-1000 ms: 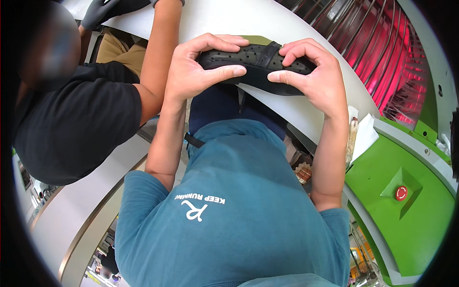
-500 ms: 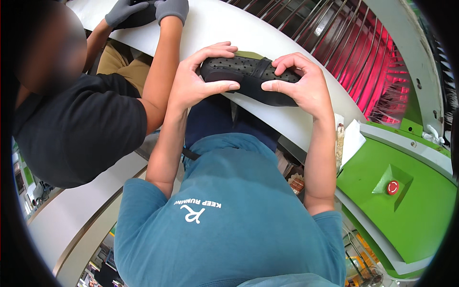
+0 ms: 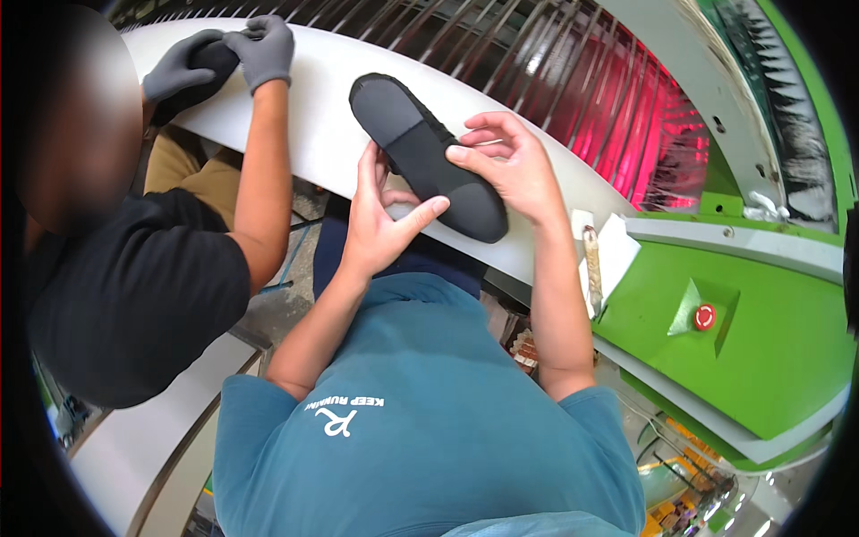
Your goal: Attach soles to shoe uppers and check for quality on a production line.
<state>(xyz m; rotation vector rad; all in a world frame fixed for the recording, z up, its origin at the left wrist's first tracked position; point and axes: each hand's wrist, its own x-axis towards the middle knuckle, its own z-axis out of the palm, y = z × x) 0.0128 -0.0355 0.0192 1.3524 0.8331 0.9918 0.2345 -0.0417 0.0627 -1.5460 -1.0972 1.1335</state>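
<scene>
A black shoe [image 3: 416,143] is held above the white table, its dark sole turned toward me and its long side slanting from upper left to lower right. My left hand [image 3: 380,224] grips it from the near side, thumb against the sole's edge and fingers behind. On the far right side, my right hand [image 3: 510,166] pinches the shoe's edge, with its thumb on the sole and the other fingers bent. The shoe's upper faces away and is mostly hidden.
At left a co-worker's grey-gloved hands [image 3: 224,63] hold a dark item. The white table [image 3: 313,98] curves along metal bars [image 3: 537,67] over a red glow. A green machine [image 3: 752,358] with a red button [image 3: 705,317] stands at right, near a wrapped stick [image 3: 592,264].
The shoe has been turned from showing its perforated, strapped upper to showing its sole, and now slants. Both my hands have shifted their grip. The co-worker's gloved hands have moved left and lower.
</scene>
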